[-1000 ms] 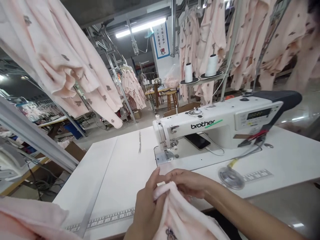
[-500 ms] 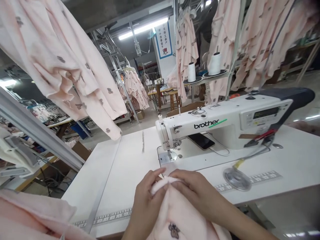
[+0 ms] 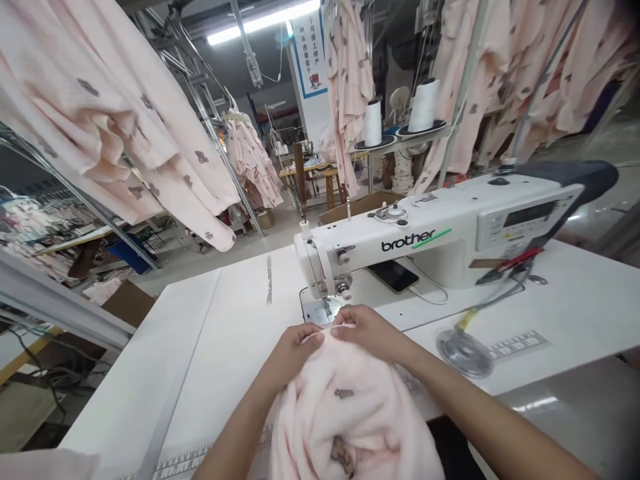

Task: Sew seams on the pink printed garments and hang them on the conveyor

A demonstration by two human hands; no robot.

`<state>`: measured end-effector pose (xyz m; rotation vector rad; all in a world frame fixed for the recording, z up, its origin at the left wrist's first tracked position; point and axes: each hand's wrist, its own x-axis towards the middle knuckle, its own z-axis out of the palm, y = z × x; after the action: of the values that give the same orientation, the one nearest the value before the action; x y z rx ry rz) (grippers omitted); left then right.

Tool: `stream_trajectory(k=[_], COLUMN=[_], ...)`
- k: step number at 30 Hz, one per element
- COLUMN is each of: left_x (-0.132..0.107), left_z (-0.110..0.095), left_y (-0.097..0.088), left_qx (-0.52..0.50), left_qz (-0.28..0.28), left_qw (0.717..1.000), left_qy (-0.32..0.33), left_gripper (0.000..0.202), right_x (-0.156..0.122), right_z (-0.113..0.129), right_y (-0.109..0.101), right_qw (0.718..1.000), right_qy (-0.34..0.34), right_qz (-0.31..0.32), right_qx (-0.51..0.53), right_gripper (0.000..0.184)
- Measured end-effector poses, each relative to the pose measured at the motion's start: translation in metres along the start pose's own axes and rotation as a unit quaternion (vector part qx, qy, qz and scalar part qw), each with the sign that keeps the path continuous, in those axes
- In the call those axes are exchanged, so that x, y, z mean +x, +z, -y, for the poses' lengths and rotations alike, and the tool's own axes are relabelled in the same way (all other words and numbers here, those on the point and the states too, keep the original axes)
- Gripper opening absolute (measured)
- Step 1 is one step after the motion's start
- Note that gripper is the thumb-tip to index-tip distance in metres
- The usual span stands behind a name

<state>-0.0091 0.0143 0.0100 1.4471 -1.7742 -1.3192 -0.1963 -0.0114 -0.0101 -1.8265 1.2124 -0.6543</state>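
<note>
Both hands are working at the near edge of the table [image 3: 225,313], just in front of the sewing machine [image 3: 430,240].

Left hand [image 3: 290,350]: fingers curled, thumb and forefinger pinching the top edge of the pink cloth [image 3: 345,413]. Right hand [image 3: 367,330]: fingers bent down and closing on the same edge, just beside the left. The 2 hands are nearly touching at the fingertips, holding the edge between them.

The cloth is lying bunched in a heap from the hands back toward the person, spilling over the table's front edge. Small dark printed figures are showing on it. Its held edge is sitting just short of the needle plate [image 3: 316,310], near the presser foot [image 3: 327,305]; contact with either cannot be told.

A phone [image 3: 395,275] is lying on the machine bed under the arm, with a cable running from it. A round flat disc [image 3: 464,352] is resting on the table to the right, near a printed ruler strip [image 3: 517,345]. 2 white thread cones [image 3: 373,123] are standing on the rack behind the machine.

Pink garments [image 3: 125,133] with the same print are hanging overhead on the left and across the back. A strip light [image 3: 260,21] is glowing on the ceiling.
</note>
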Motion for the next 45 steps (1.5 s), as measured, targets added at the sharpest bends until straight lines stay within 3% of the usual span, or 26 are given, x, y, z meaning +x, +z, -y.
stream_trajectory(k=[3,6,14,20,28,37,45], left_x=[0.035,0.058,0.073,0.081,0.081,0.083,0.085], left_z=[0.02,0.029,0.024,0.022,0.02,0.023,0.023], left_y=[-0.002,0.0,0.007,0.008,0.01,0.01,0.012], left_qx=[0.141,0.186,0.195,0.201,0.212,0.224,0.262], left_qz=[-0.061,-0.1,-0.119,-0.119,-0.116,-0.121,-0.134], left_qw=[0.988,0.977,0.973,0.97,0.968,0.966,0.953], left_qy=[0.002,-0.016,-0.04,-0.068,-0.068,-0.045,-0.068], left_gripper=[0.023,0.016,0.017,0.016,0.017,0.014,0.011], right_x=[0.027,0.046,0.056,0.059,0.057,0.055,0.059], right_z=[-0.012,-0.012,-0.008,-0.009,-0.011,-0.019,-0.026], right_y=[0.003,0.004,-0.006,-0.014,-0.009,-0.002,0.002], right_qw=[0.994,0.984,0.967,0.967,0.964,0.965,0.961], right_qy=[0.065,0.123,0.192,0.178,0.171,0.117,0.122], right_qz=[-0.023,-0.025,-0.023,-0.008,-0.032,-0.069,-0.08], right_qx=[-0.08,-0.126,-0.166,-0.183,-0.203,-0.225,-0.234], right_gripper=[0.008,0.009,0.013,0.015,0.014,0.017,0.019])
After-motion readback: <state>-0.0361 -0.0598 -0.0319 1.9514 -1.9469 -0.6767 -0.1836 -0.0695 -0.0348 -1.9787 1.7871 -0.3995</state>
